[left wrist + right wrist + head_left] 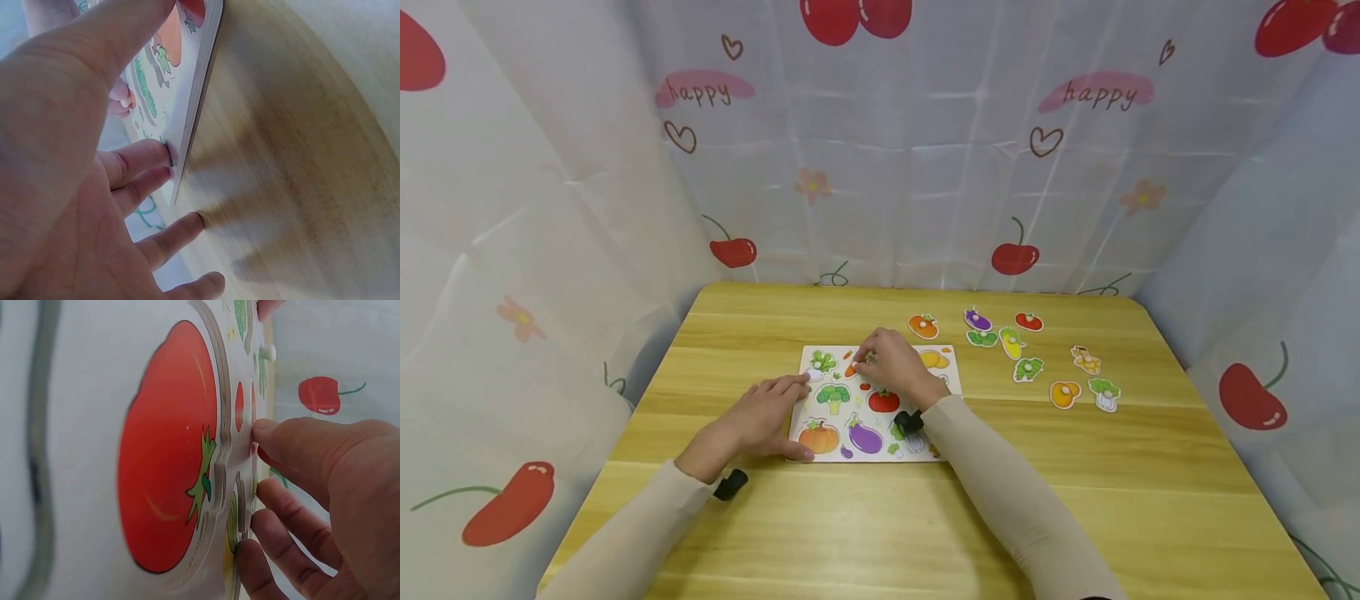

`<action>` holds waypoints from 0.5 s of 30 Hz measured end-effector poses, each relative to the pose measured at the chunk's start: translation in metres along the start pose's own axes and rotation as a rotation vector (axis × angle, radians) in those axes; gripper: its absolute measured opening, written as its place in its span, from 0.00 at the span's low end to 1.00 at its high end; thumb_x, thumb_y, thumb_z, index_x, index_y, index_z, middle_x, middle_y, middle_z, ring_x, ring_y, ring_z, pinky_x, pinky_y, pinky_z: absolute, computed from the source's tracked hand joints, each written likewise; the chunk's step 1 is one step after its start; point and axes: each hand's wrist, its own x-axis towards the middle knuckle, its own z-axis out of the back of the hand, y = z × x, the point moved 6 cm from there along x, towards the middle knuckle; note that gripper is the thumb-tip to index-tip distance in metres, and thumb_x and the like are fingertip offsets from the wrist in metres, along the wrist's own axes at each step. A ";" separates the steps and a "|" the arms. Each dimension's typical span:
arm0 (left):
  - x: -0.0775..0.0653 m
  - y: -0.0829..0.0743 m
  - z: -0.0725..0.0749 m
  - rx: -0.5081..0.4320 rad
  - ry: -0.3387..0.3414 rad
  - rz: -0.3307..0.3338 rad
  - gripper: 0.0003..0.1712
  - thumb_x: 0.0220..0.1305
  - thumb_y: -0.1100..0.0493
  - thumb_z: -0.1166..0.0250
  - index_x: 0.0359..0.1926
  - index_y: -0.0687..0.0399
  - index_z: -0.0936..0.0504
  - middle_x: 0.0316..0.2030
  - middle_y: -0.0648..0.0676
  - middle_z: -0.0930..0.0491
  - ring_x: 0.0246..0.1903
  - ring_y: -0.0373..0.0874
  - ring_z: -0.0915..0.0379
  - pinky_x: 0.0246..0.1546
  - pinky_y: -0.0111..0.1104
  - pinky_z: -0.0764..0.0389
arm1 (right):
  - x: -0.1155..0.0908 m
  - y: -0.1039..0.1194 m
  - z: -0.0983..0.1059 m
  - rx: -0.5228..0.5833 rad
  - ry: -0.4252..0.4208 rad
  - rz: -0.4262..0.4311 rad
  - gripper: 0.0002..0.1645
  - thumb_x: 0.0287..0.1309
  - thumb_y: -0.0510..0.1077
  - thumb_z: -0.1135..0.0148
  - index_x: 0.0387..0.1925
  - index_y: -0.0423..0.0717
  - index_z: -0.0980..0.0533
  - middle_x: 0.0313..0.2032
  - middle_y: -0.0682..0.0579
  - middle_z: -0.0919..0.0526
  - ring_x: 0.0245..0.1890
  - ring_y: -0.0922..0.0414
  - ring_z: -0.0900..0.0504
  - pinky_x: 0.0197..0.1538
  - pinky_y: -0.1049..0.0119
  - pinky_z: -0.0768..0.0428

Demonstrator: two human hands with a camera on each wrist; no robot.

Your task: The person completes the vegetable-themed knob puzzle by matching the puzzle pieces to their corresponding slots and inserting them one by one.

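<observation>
A white vegetable puzzle board (pixel 806 413) lies flat on the table. My left hand (pixel 767 417) rests along its left side, fingers spread and fairly straight; in the left wrist view fingertips (pixel 159 152) touch the board's edge. Over the upper part of the board, my right hand (pixel 891 362) pinches a carrot piece (pixel 851 369) between thumb and fingers, right at the board's surface. A white knob (pixel 269 352) stands up from the board beyond the right hand. Bare picture recesses show a tomato (pixel 167 450), an eggplant (pixel 865 438) and a pumpkin (pixel 818 438).
Loose knobbed pieces lie right of and behind the board on the wooden table (pixel 1045 517): a pumpkin (pixel 923 326), an eggplant (pixel 977 319), a tomato (pixel 1028 321), a potato-like piece (pixel 1064 394), a bok choy (pixel 1105 394) and several more. A cherry-patterned curtain (pixel 910 208) surrounds the table.
</observation>
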 end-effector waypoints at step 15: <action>-0.002 -0.001 0.000 0.003 0.004 0.001 0.66 0.62 0.28 0.13 0.86 0.63 0.30 0.91 0.65 0.38 0.87 0.74 0.38 0.84 0.78 0.36 | -0.005 -0.003 0.004 0.017 -0.013 0.028 0.06 0.79 0.49 0.21 0.47 0.53 0.04 0.59 0.49 0.10 0.63 0.47 0.14 0.67 0.48 0.11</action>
